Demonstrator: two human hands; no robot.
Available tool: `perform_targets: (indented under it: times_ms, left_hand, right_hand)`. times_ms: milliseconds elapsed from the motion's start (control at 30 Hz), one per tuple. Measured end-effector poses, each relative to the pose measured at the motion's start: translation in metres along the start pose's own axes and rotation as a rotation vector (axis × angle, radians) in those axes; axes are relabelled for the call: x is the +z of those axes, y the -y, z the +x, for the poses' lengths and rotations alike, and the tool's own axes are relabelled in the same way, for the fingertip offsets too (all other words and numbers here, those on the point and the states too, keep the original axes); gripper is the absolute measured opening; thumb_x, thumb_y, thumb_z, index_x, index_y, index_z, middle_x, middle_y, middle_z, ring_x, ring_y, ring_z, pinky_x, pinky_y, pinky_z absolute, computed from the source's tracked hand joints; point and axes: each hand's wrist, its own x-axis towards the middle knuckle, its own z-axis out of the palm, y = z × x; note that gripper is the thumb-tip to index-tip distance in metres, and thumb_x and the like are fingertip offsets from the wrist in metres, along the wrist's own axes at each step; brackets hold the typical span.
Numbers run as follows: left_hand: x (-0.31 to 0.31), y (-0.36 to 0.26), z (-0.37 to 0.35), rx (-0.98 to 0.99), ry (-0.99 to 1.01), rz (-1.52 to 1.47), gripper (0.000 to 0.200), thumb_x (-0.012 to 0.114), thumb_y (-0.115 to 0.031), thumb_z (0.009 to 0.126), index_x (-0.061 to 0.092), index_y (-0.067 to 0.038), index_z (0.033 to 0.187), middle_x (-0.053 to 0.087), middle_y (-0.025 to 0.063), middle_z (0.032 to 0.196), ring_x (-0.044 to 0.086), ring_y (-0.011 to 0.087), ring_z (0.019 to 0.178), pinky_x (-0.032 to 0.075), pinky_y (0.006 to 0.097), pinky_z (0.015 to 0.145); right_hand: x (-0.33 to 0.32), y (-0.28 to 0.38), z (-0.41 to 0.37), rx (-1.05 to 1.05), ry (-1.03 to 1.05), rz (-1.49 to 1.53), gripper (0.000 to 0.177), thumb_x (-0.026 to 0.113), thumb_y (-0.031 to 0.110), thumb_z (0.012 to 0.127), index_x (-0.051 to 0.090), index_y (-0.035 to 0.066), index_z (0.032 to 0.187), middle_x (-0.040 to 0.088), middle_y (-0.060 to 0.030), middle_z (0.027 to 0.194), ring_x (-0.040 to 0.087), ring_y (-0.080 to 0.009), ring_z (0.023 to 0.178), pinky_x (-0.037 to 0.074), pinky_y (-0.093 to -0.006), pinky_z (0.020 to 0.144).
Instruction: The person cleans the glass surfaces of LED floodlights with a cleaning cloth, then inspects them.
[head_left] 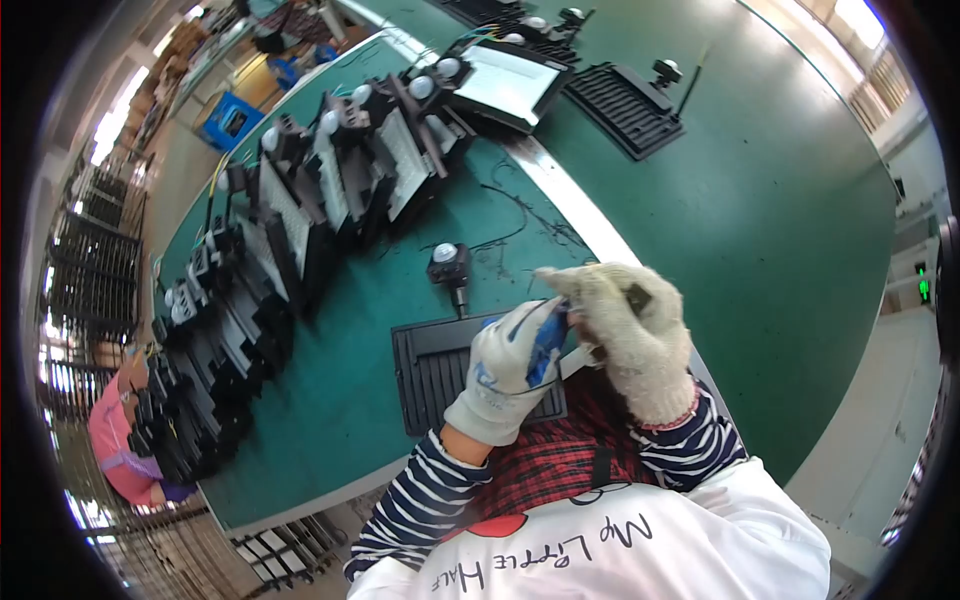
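A black floodlight (425,365) lies ribbed side up at the front of the green table, its motion sensor (449,265) with a white dome pointing away from me. Over its right part is my left hand (508,368), in a white glove with blue patches, fingers closed. Beside it my right hand (640,335), in a worn cream glove, is also closed, with fingertips close to the left ones. Both hands seem to pinch something small between them, but the fingers hide it. The cable end near the hands is hidden too.
Several floodlights (290,215) with white-domed sensors stand in a row along the table's left side. Another floodlight (628,108) lies beyond the metal strip (570,190). Thin black scraps (515,215) are scattered mid-table. A person in pink (115,440) is at the left edge.
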Motion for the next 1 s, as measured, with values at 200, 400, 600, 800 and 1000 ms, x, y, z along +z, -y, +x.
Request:
perform_targets:
  times_ms: [200, 400, 600, 800, 1000]
  left_hand:
    - [-0.023, 0.003, 0.001, -0.15, -0.117, -0.023, 0.058, 0.073, -0.011, 0.077, 0.059, 0.0, 0.132, 0.069, 0.0201, 0.115, 0.069, 0.0387, 0.095, 0.057, 0.0436, 0.083]
    - [-0.057, 0.038, 0.023, -0.599, 0.061, 0.327, 0.09, 0.08, -0.042, 0.078, 0.039, -0.009, 0.151, 0.058, 0.0189, 0.136, 0.058, 0.0409, 0.121, 0.046, 0.0482, 0.103]
    - [-0.061, 0.052, 0.02, -0.591, -0.075, 0.08, 0.063, 0.083, -0.039, 0.075, 0.063, -0.007, 0.126, 0.071, 0.0168, 0.114, 0.068, 0.0348, 0.107, 0.053, 0.0418, 0.095]
    - [-0.07, 0.011, 0.029, -0.414, -0.229, -0.251, 0.064, 0.087, -0.015, 0.072, 0.062, 0.0, 0.128, 0.073, 0.0136, 0.109, 0.073, 0.0204, 0.094, 0.058, 0.0328, 0.085]
    - [-0.05, -0.001, 0.06, -0.157, -0.24, -0.372, 0.078, 0.082, -0.015, 0.076, 0.048, 0.0, 0.144, 0.065, 0.0185, 0.127, 0.069, 0.029, 0.11, 0.056, 0.0368, 0.093]
  right_hand:
    - [-0.023, -0.002, -0.009, 0.126, -0.057, -0.307, 0.044, 0.069, 0.02, 0.096, 0.06, -0.002, 0.132, 0.064, -0.0017, 0.081, 0.061, -0.0074, 0.072, 0.05, -0.0243, 0.063]
    - [-0.006, -0.044, -0.023, 0.016, 0.13, -1.01, 0.081, 0.077, 0.05, 0.083, 0.052, -0.001, 0.141, 0.073, -0.0181, 0.092, 0.074, -0.0318, 0.083, 0.057, -0.0393, 0.071]
    - [0.006, -0.051, -0.028, -0.194, 0.129, -1.18, 0.084, 0.074, 0.048, 0.086, 0.04, 0.007, 0.151, 0.068, -0.0213, 0.106, 0.071, -0.0358, 0.09, 0.057, -0.0401, 0.075]
    - [-0.007, -0.081, -0.021, -0.27, -0.035, -0.529, 0.085, 0.082, 0.023, 0.083, 0.037, -0.008, 0.149, 0.066, -0.0166, 0.118, 0.068, -0.0195, 0.103, 0.055, -0.0349, 0.084]
    - [-0.04, -0.032, -0.005, -0.331, -0.281, -0.081, 0.061, 0.075, -0.003, 0.082, 0.049, -0.011, 0.137, 0.06, -0.0096, 0.12, 0.058, -0.0148, 0.107, 0.048, -0.0298, 0.096]
